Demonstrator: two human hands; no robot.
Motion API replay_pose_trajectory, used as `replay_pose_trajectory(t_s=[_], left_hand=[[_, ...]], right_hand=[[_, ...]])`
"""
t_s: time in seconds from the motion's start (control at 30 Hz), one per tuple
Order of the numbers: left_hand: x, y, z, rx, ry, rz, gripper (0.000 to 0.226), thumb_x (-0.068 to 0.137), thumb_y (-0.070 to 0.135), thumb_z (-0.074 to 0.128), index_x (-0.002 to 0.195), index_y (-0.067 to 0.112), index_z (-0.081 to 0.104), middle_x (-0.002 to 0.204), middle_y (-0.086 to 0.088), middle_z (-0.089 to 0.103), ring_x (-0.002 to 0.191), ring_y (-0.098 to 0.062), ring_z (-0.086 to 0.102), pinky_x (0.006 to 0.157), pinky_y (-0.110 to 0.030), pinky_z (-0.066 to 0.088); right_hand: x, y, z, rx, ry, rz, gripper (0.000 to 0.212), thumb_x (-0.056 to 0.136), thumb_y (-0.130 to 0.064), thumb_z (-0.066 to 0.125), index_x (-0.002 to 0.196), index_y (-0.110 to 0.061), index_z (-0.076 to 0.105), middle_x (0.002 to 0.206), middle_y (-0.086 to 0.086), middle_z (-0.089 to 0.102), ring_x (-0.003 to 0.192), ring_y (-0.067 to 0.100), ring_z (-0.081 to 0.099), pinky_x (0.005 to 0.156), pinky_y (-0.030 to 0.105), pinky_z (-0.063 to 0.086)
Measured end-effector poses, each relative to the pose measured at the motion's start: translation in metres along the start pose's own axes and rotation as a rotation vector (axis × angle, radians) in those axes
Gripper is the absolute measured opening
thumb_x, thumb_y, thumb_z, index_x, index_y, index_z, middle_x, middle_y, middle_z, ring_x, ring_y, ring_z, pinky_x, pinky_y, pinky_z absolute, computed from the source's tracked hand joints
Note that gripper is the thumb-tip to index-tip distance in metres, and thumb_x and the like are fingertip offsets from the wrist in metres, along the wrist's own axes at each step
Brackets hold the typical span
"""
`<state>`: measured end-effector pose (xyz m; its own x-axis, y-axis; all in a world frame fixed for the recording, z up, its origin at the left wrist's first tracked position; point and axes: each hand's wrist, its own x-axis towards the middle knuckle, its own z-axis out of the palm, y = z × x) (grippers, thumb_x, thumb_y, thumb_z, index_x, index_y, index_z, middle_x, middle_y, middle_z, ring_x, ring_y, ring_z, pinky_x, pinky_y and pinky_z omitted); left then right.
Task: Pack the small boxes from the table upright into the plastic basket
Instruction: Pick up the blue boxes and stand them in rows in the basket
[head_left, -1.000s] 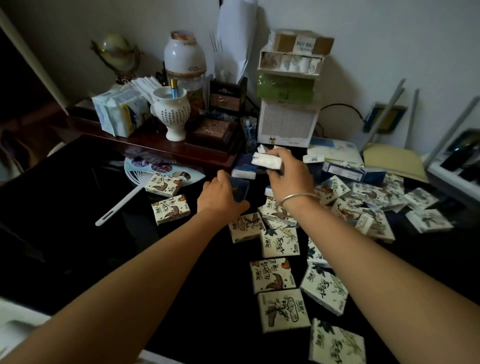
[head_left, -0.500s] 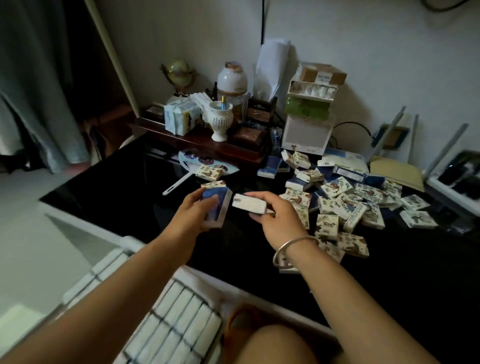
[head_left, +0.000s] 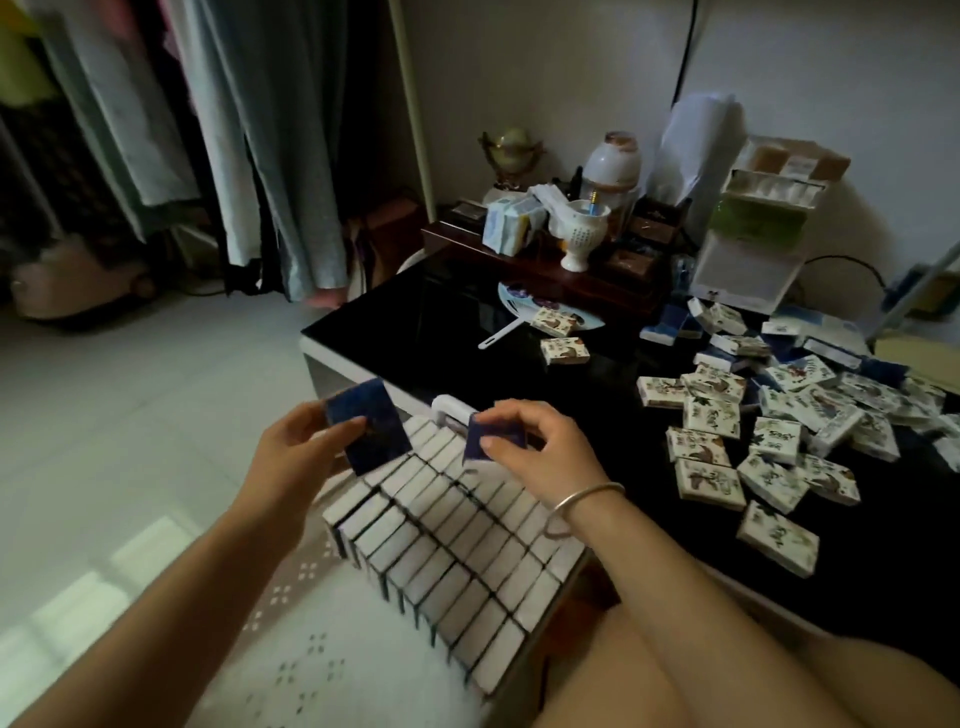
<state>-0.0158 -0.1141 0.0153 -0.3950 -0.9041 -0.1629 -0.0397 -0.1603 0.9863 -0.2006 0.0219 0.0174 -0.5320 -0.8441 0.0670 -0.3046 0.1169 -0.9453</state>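
My left hand (head_left: 296, 452) pinches a dark blue box (head_left: 371, 428) by its lower edge, tilted above the basket's far left corner. My right hand (head_left: 540, 452) grips a second blue box (head_left: 488, 435) between thumb and fingertips, over the far end of the basket (head_left: 451, 408). Inside the basket, rows of upright boxes (head_left: 457, 540) stand packed. Right of the basket, loose boxes (head_left: 769, 441) lie scattered on the black table (head_left: 447, 338).
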Motion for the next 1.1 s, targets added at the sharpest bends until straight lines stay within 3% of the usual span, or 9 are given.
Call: replay_pose_trajectory(t_s=[0.07,0.13,0.27,0.37,0.53,0.67,0.77,0.93,1.1], left_hand=[[0.001,-0.011,-0.027,0.108,0.139,0.045,0.023,0.086,0.002,0.067,0.108,0.01,0.064,0.104,-0.013,0.068,0.1,-0.033,0.066,0.086,-0.037,0.053],[-0.002,-0.022,-0.04,0.19,0.226,0.058,0.028,0.083,0.001,0.07,0.109,0.01,0.062,0.105,-0.009,0.067,0.1,-0.028,0.065,0.077,-0.028,0.049],[-0.011,-0.043,-0.036,0.469,0.257,0.22,0.023,0.083,0.009,0.072,0.099,0.02,0.061,0.097,0.006,0.066,0.091,-0.019,0.061,0.074,-0.033,0.05],[-0.011,-0.059,-0.036,0.601,0.273,0.322,0.023,0.083,0.013,0.071,0.096,0.026,0.059,0.095,0.009,0.065,0.087,-0.018,0.058,0.07,-0.033,0.048],[-0.007,-0.072,-0.035,0.632,0.293,0.267,0.027,0.082,0.014,0.072,0.096,0.03,0.055,0.094,0.011,0.065,0.086,-0.016,0.059,0.067,-0.034,0.048],[-0.009,-0.073,-0.026,0.591,0.279,0.204,0.025,0.082,0.019,0.074,0.096,0.032,0.056,0.089,0.019,0.062,0.086,-0.011,0.061,0.068,-0.033,0.049],[-0.01,-0.076,-0.026,0.626,0.244,0.174,0.024,0.082,0.02,0.074,0.094,0.032,0.058,0.088,0.022,0.063,0.086,-0.01,0.062,0.072,-0.034,0.051],[-0.008,-0.086,-0.026,0.75,0.134,0.069,0.021,0.085,0.023,0.068,0.104,0.03,0.062,0.096,0.013,0.069,0.093,-0.014,0.067,0.079,-0.034,0.052],[-0.009,-0.094,-0.02,0.661,0.056,-0.022,0.027,0.096,0.031,0.056,0.119,0.02,0.063,0.101,0.003,0.07,0.096,-0.017,0.065,0.085,-0.033,0.051]], right_hand=[[0.0,0.003,0.011,-0.058,-0.045,-0.016,0.036,0.081,0.001,0.068,0.101,-0.03,0.068,0.126,-0.004,0.044,0.12,0.004,0.044,0.095,0.003,0.033],[0.002,0.006,0.022,-0.089,-0.063,0.019,0.045,0.08,0.004,0.067,0.108,-0.031,0.066,0.128,-0.006,0.037,0.125,0.004,0.038,0.102,0.011,0.031],[0.009,0.019,0.046,-0.077,-0.092,0.101,0.045,0.077,0.004,0.066,0.11,-0.027,0.069,0.115,-0.002,0.061,0.11,0.017,0.061,0.102,0.032,0.046],[0.015,0.028,0.056,-0.086,-0.074,0.198,0.038,0.079,0.0,0.067,0.11,-0.021,0.071,0.104,0.003,0.07,0.1,0.019,0.066,0.093,0.03,0.052],[0.02,0.035,0.062,-0.036,-0.019,0.162,0.021,0.086,-0.007,0.066,0.102,-0.018,0.074,0.101,0.0,0.07,0.095,0.014,0.066,0.087,0.026,0.054],[0.022,0.04,0.065,-0.05,-0.027,0.078,0.043,0.085,0.004,0.06,0.096,-0.037,0.065,0.106,0.0,0.068,0.096,0.019,0.067,0.081,0.03,0.057],[0.025,0.043,0.067,-0.077,-0.009,0.059,0.054,0.083,0.004,0.062,0.107,-0.045,0.057,0.116,0.002,0.06,0.101,0.018,0.062,0.087,0.031,0.055],[0.03,0.036,0.064,-0.107,0.038,0.05,0.053,0.084,0.006,0.061,0.129,-0.021,0.056,0.12,-0.001,0.045,0.093,0.002,0.054,0.093,0.019,0.045],[0.04,0.027,0.068,-0.216,0.039,0.049,0.046,0.084,0.006,0.06,0.125,-0.014,0.06,0.12,0.002,0.045,0.089,0.005,0.051,0.092,0.018,0.044]])
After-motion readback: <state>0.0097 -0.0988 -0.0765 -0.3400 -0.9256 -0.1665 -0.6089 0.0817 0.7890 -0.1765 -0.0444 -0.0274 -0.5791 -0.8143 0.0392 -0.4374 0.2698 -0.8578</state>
